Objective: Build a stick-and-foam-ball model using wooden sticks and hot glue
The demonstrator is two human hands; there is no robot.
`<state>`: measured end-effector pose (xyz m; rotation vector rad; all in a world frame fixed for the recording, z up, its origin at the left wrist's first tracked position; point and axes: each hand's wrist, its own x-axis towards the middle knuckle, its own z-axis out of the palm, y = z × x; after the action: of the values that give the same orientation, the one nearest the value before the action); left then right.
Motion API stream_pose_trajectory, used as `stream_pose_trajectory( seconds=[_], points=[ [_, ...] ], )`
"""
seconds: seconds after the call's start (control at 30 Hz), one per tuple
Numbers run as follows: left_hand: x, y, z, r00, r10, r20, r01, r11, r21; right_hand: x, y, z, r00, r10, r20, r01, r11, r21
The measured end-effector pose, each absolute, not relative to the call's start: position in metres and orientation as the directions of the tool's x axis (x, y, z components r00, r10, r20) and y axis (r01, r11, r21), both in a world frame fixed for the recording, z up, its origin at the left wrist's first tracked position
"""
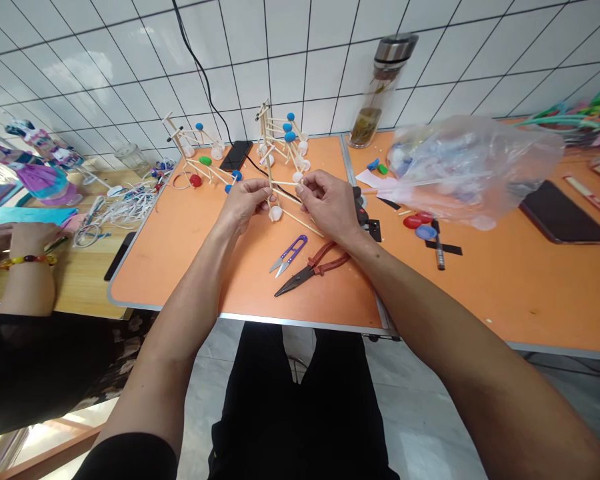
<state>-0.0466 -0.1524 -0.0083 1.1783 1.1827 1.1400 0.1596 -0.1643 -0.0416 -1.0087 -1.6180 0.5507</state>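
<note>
Between my hands is a small frame of thin wooden sticks (295,217) with white caps at its joints. My left hand (243,205) is closed, pinching the frame near its upright stick, just above a white cap (275,213). Fingers of my right hand (330,203) are pressed together by another white cap (297,178) on the frame's far side. Below the hands, purple thread snips (291,255) lie on the orange table (180,267). Beside them are red-handled long-nose pliers (307,273), partly under my right wrist.
Behind stand stick models with coloured caps (285,133) (195,160), near a phone (237,156). A glass tea bottle (375,93) and plastic bag (460,167) are to the right, with loose caps (425,231) and a marker (438,247). At left, another person's hand (33,243) rests on a wooden table.
</note>
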Motion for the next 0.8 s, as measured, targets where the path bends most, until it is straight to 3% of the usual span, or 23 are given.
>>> stream_pose_trajectory(
  seconds=[0.8],
  points=[
    [-0.0483,-0.1502,-0.0106,0.062,0.997,-0.05,-0.018,0.051,0.999,0.1589,-0.1621,-0.043,-0.033,0.843,0.538,0.288,0.523,-0.802]
  ],
)
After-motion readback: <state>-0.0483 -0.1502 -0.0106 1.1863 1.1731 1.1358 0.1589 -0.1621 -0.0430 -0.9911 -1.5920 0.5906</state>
